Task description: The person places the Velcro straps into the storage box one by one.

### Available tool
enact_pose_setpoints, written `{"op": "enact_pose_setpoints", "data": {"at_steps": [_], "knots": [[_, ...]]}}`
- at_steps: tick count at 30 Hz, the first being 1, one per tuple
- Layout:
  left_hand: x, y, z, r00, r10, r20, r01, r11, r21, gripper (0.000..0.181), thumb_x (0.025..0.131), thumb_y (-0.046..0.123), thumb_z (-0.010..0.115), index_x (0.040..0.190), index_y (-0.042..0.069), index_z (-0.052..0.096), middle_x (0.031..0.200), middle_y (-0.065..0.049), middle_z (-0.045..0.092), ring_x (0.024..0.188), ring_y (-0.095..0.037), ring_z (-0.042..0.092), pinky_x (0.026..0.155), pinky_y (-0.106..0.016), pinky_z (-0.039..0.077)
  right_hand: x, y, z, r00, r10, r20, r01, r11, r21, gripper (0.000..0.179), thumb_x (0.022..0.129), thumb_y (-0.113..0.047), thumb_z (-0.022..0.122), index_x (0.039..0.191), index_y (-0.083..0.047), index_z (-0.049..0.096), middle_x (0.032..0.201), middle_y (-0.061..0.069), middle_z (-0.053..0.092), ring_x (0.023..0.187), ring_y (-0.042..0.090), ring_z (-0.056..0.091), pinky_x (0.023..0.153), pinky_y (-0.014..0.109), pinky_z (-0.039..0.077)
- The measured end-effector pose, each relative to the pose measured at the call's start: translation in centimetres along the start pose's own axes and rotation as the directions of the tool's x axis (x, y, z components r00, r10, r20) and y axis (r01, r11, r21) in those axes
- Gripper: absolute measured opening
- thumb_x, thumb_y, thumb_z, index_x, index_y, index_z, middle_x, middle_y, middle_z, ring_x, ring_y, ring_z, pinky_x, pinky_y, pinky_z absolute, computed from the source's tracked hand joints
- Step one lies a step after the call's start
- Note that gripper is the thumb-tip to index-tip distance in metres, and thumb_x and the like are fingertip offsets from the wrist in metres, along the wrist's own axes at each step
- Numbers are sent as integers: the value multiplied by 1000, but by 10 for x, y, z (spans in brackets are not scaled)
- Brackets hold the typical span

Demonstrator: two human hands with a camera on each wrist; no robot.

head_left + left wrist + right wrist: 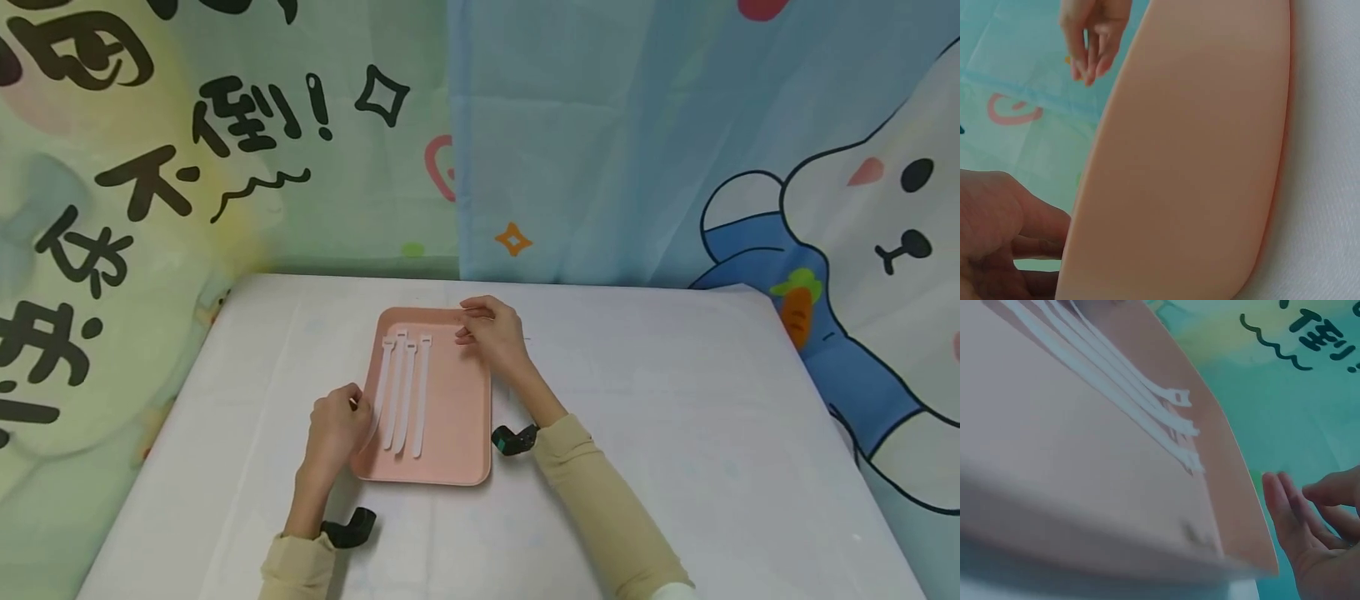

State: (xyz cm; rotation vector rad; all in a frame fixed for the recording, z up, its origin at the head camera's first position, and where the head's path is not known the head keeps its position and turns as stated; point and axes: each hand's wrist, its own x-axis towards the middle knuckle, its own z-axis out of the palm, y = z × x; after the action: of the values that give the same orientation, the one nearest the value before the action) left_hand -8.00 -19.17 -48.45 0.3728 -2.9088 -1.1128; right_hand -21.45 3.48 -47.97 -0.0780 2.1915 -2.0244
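Several white slotted strips (407,400), like hook-and-loop cable ties, lie lengthwise side by side in the left half of a pink tray (457,417). My left hand (339,423) is at the tray's left rim, fingers bent inward beside the lower end of the leftmost strip. Its fingertips go behind the tray wall (1179,150) in the left wrist view, so any grip there is hidden. Over the tray's top right corner hovers my right hand (495,333). Between its thumb and fingers (1300,531) the right wrist view shows a gap with nothing held.
The tray rests on a table with a white cloth (645,400). A printed cloth backdrop (570,150) hangs behind the table's far edge. Each wrist carries a black camera mount, such as the one on the left wrist (351,528).
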Motion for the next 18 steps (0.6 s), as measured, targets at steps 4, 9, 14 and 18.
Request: {"op": "enact_pose_setpoints", "data": {"at_steps": [4,9,14,18], "knots": [[-1,1,0,1000,-1,-2,1,1000,-6,18,94,4,56,77,0,60,56,-3,50,47,-12,41,42,-24,28,-3,6,-21,999,-16,-41,16,1000,1,29,100,-4,62,128,5,63,115,25,70,84,31,74,79,41,62],[-1,2,0,1000,-3,15,3,1000,-17,17,94,4,55,79,0,61,57,-4,51,46,-12,42,42,-24,29,-4,18,-57,992,-34,-122,26,998,-64,26,102,-2,58,125,8,64,115,26,69,91,32,73,79,35,61],[-1,0,-1,1000,-13,19,13,1000,-14,17,94,5,54,79,0,61,59,-5,54,47,-13,43,42,-25,31,-5,27,-86,981,1,-193,-27,991,-130,24,102,0,55,123,7,66,118,25,68,98,32,73,82,32,60],[-1,-1,-2,1000,-4,13,4,1000,-16,18,93,5,54,78,1,61,59,-5,54,46,-13,43,42,-25,30,-3,32,-99,978,32,-206,-63,987,-147,24,100,0,57,121,7,67,120,25,68,104,34,71,84,31,60]]}}
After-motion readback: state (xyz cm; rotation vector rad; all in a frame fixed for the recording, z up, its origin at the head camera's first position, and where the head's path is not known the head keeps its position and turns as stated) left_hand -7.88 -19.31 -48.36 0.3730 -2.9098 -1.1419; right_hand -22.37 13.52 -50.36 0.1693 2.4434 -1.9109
